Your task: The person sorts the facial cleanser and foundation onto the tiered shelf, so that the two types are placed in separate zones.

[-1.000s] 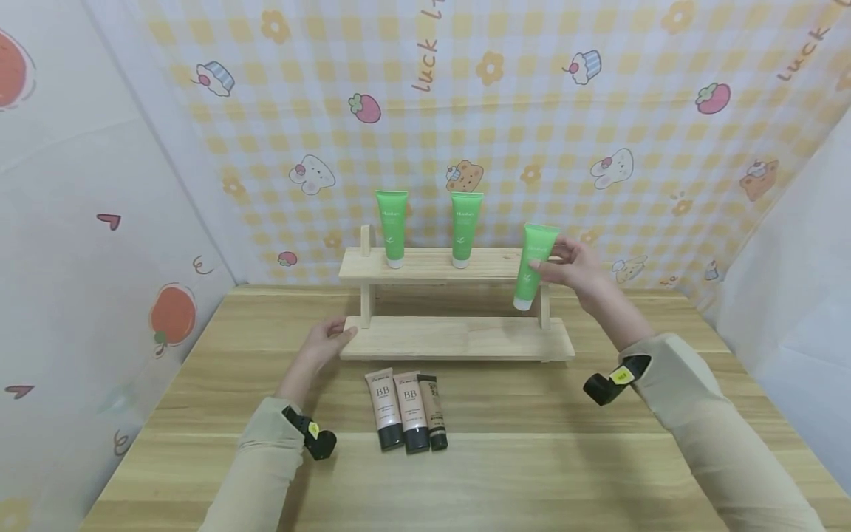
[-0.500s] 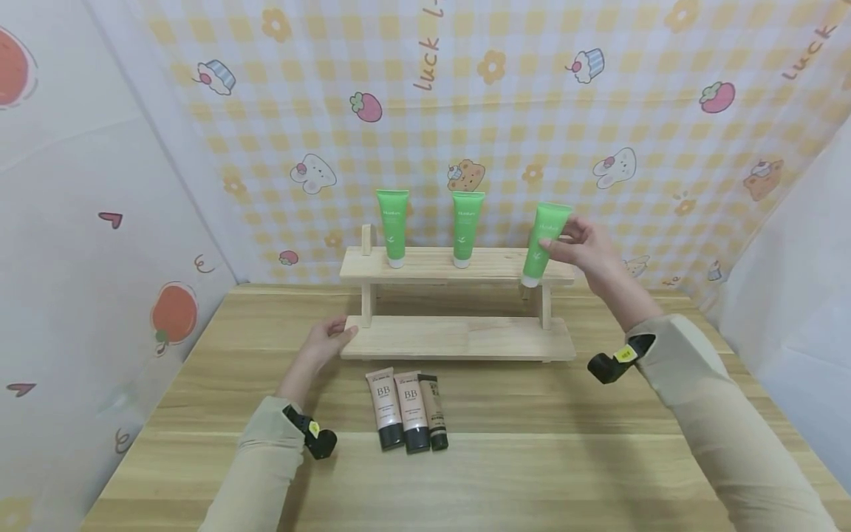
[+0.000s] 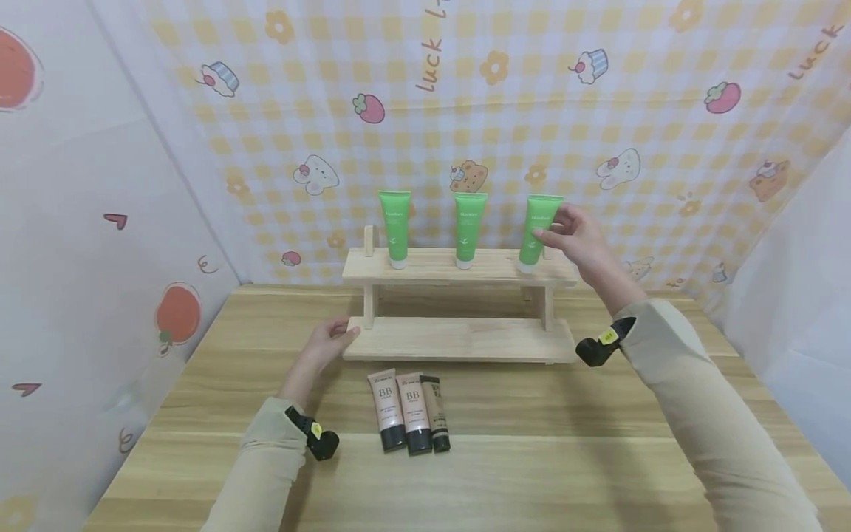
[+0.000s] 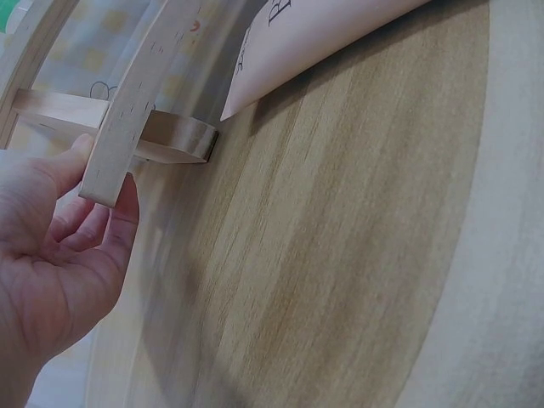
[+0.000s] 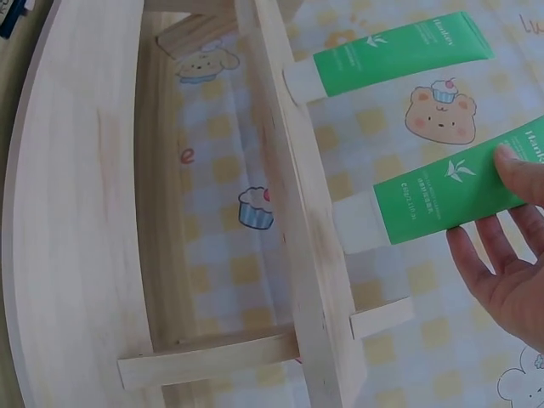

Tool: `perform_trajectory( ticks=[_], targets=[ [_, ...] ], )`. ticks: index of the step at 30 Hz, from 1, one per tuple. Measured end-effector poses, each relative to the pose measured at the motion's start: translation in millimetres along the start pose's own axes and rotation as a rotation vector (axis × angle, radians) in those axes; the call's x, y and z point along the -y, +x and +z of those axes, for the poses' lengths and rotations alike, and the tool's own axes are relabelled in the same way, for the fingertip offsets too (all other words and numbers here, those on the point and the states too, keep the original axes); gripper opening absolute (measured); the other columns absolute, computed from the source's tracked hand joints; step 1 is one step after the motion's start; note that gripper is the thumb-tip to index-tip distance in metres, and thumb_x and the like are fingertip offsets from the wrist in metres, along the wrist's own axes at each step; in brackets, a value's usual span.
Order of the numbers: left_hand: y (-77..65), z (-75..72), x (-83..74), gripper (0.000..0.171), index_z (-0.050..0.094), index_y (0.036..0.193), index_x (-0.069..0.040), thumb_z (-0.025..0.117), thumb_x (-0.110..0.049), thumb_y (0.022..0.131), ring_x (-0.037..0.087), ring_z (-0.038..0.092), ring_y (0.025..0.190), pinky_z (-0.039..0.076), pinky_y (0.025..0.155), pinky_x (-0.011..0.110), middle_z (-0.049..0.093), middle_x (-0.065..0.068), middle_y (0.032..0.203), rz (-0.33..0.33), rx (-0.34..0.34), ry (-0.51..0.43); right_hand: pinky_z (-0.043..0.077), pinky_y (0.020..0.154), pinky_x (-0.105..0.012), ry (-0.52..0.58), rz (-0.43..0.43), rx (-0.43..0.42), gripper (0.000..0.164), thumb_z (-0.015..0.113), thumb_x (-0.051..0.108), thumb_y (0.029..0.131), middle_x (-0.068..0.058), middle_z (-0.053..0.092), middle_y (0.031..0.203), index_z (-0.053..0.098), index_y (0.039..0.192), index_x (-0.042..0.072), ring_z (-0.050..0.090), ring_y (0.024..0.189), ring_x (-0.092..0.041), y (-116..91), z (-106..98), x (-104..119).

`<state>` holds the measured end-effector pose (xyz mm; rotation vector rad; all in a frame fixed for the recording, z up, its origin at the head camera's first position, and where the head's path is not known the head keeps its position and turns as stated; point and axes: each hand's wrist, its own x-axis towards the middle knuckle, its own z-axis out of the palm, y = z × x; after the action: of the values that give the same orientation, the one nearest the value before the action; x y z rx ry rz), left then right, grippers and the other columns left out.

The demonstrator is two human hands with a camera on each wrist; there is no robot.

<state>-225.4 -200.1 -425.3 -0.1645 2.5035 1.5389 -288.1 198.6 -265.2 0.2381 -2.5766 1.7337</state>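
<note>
A two-tier wooden shelf (image 3: 459, 341) stands on the table. My left hand (image 3: 323, 344) grips the left end of its lower board, thumb above and fingers beneath in the left wrist view. At the upper board's right end, my right hand (image 3: 580, 240) pinches a green squeeze tube (image 5: 450, 191) between thumb and fingers. This tube is upright, white cap down, with the cap right at the board's surface. Two matching tubes stand on the upper board, one at the left (image 3: 397, 229) and one at the middle (image 3: 469, 229).
In front of the shelf, two pink BB cream tubes (image 3: 385, 403) and a slimmer tan tube (image 3: 435, 406) lie side by side on the wooden table (image 3: 532, 480). A checked cloth (image 3: 425, 140) hangs behind the shelf.
My right hand has raised the green tube from in front of the upper board, then shifted it slightly left and straightened it over the board. The left hand keeps its grip.
</note>
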Motion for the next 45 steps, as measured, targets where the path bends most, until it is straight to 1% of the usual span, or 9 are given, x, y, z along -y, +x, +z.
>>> perform_trajectory(
  ticks=[6,13,24,28,30,32,35,39,45],
  targets=[
    [-0.2,1.5,0.6,0.06,0.027,0.139,0.004,0.048,-0.03,0.094,0.04,0.036,0.129,0.032,0.108,0.048,0.036,0.026,0.14,-0.012,0.0,0.01,0.029,0.108,-0.053,0.0,-0.014,0.002,0.05,0.061,0.012,0.086,-0.017,0.048,0.134,0.041,0.132,0.006,0.047,0.122,-0.033,8,3,-5],
    [-1.5,2.8,-0.1,0.061,0.027,0.14,0.003,0.048,-0.031,0.094,0.04,0.035,0.13,0.031,0.109,0.049,0.036,0.026,0.14,-0.013,-0.002,0.009,0.035,0.107,-0.048,0.034,-0.018,-0.015,0.048,0.059,0.01,0.088,-0.017,0.048,0.134,0.039,0.132,0.005,0.045,0.125,-0.034,13,3,-14],
    [-4.5,-0.2,1.6,0.061,0.025,0.14,0.003,0.048,-0.03,0.094,0.041,0.034,0.13,0.03,0.109,0.05,0.035,0.027,0.141,0.014,-0.005,-0.003,0.042,0.102,-0.043,0.022,-0.031,0.02,0.052,0.054,0.018,0.092,-0.017,0.041,0.141,0.032,0.138,0.008,0.043,0.127,-0.032,17,7,-22],
    [-4.1,-0.5,1.9,0.061,0.025,0.14,0.004,0.048,-0.029,0.094,0.042,0.034,0.13,0.03,0.109,0.05,0.034,0.027,0.141,0.018,-0.005,0.001,0.048,0.095,-0.032,0.025,-0.029,0.027,0.053,0.053,0.018,0.092,-0.017,0.042,0.14,0.032,0.139,0.008,0.047,0.123,-0.03,18,8,-25],
    [-3.3,-0.2,1.9,0.061,0.025,0.14,0.005,0.048,-0.029,0.094,0.042,0.034,0.129,0.03,0.109,0.049,0.034,0.028,0.14,0.018,-0.005,0.003,0.049,0.093,-0.031,0.022,-0.026,0.04,0.053,0.053,0.019,0.092,-0.018,0.042,0.139,0.031,0.139,0.008,0.048,0.121,-0.029,18,8,-28],
    [-2.1,0.3,2.4,0.061,0.026,0.139,0.005,0.048,-0.029,0.094,0.042,0.035,0.129,0.031,0.109,0.049,0.035,0.028,0.14,0.017,-0.004,0.005,0.049,0.093,-0.031,0.017,-0.018,0.054,0.055,0.052,0.022,0.093,-0.019,0.041,0.14,0.029,0.14,0.008,0.048,0.121,-0.029,16,8,-30],
    [-1.0,1.0,2.7,0.061,0.026,0.139,0.005,0.048,-0.029,0.094,0.041,0.035,0.129,0.031,0.108,0.049,0.035,0.028,0.14,0.009,-0.004,0.004,0.046,0.098,-0.039,0.007,-0.019,0.078,0.058,0.051,0.025,0.093,-0.021,0.038,0.141,0.025,0.142,0.007,0.047,0.122,-0.031,14,7,-33],
    [-1.0,0.7,2.8,0.061,0.026,0.14,0.004,0.048,-0.029,0.094,0.041,0.035,0.129,0.031,0.108,0.049,0.034,0.027,0.141,0.005,-0.002,0.004,0.044,0.101,-0.04,0.008,-0.026,0.089,0.061,0.049,0.026,0.094,-0.023,0.036,0.142,0.02,0.144,0.006,0.045,0.124,-0.032,13,7,-33],
    [-2.3,0.3,1.5,0.061,0.025,0.14,0.004,0.048,-0.029,0.094,0.041,0.033,0.13,0.029,0.109,0.049,0.033,0.027,0.142,0.003,0.0,0.0,0.033,0.107,-0.049,-0.036,0.002,0.063,0.062,0.05,0.024,0.093,-0.023,0.032,0.145,0.019,0.144,0.006,0.037,0.13,-0.038,12,8,-32]
  ],
)
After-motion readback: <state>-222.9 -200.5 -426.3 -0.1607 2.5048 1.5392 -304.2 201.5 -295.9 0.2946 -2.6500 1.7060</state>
